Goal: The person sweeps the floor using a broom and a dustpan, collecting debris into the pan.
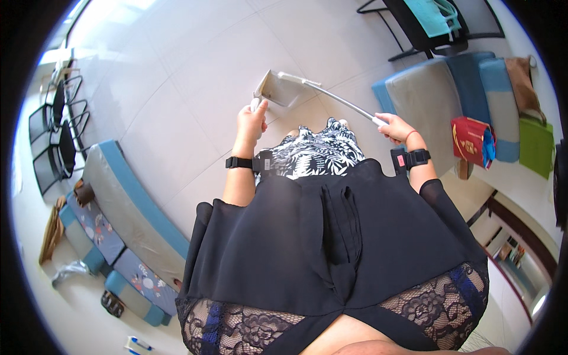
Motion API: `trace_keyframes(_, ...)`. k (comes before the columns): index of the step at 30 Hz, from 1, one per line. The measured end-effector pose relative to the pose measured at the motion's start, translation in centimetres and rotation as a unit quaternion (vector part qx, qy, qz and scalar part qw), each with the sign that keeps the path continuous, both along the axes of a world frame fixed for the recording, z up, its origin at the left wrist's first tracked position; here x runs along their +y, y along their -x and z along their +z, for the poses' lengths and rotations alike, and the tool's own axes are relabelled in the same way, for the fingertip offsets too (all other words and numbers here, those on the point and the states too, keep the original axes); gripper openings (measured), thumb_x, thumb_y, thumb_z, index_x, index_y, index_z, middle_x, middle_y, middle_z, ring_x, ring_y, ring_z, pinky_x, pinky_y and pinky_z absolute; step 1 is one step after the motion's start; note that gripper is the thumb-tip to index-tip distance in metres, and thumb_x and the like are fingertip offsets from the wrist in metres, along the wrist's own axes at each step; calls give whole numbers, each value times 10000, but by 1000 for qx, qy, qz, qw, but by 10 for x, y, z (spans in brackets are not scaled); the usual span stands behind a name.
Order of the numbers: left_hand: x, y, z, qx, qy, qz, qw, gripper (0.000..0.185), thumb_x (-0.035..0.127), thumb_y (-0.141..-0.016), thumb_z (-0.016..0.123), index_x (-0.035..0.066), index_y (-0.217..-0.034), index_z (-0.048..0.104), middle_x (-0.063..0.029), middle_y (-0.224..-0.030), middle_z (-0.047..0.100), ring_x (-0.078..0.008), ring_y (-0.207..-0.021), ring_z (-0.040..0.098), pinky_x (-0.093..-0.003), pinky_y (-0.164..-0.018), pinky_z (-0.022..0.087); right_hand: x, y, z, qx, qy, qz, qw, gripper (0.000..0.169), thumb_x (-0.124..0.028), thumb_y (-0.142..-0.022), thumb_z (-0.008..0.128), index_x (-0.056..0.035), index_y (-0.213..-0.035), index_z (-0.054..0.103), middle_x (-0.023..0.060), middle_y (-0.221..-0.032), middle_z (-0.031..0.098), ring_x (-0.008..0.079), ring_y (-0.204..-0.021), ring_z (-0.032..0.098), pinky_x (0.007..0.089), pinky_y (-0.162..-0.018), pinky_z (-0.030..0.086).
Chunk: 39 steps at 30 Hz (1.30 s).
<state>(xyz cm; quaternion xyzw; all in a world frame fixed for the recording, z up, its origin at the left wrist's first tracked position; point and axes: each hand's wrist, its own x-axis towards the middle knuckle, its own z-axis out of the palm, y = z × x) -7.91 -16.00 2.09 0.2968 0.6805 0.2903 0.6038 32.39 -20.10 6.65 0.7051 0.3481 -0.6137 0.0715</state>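
My left hand is wrapped around the upright white handle of a dustpan. The pan's pale scoop lies at floor level just ahead of my feet. In my right hand is the grip end of a broom with a thin metal pole. Its pole slants down and left to a narrow white head, which sits at the dustpan's far edge; I cannot tell whether the two touch. Both of my wrists wear black straps with small devices.
Light tiled floor spreads ahead. On the left runs a grey and blue sofa with flowered cushions, near black chairs. To the right stand another sofa seat, a red paper bag and a black chair with a turquoise bag.
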Motion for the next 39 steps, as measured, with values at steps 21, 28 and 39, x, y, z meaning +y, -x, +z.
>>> trace_keyframes(21, 11, -49, 7, 36, 19, -149, 988, 366, 337, -853, 631, 0, -749, 534, -30, -550, 513, -113, -421, 504, -260, -394, 420, 17, 29, -73, -14, -29, -146, 989, 556, -115, -838, 531, -190, -1356, 342, 15, -664, 472, 96, -477, 426, 249, -394, 367)
trace_keyframes(28, 5, -45, -35, 62, 9, -71, 996, 354, 329, -844, 648, 0, -781, 536, -30, -560, 512, -111, -422, 499, -257, -383, 415, -32, 32, -85, 130, -5, -113, 985, 570, -158, -840, 540, -120, -1379, 358, 3, -657, 468, 69, -453, 405, 219, -367, 322)
trace_keyframes(39, -18, -20, -29, 58, -19, -23, 998, 325, 305, -852, 647, 26, -765, 506, -17, -556, 484, -104, -398, 472, -252, -357, 381, -3, 17, -120, 42, -148, -155, 976, 562, -171, -853, 498, -134, -1391, 341, 34, -659, 499, 101, -415, 433, 245, -338, 349)
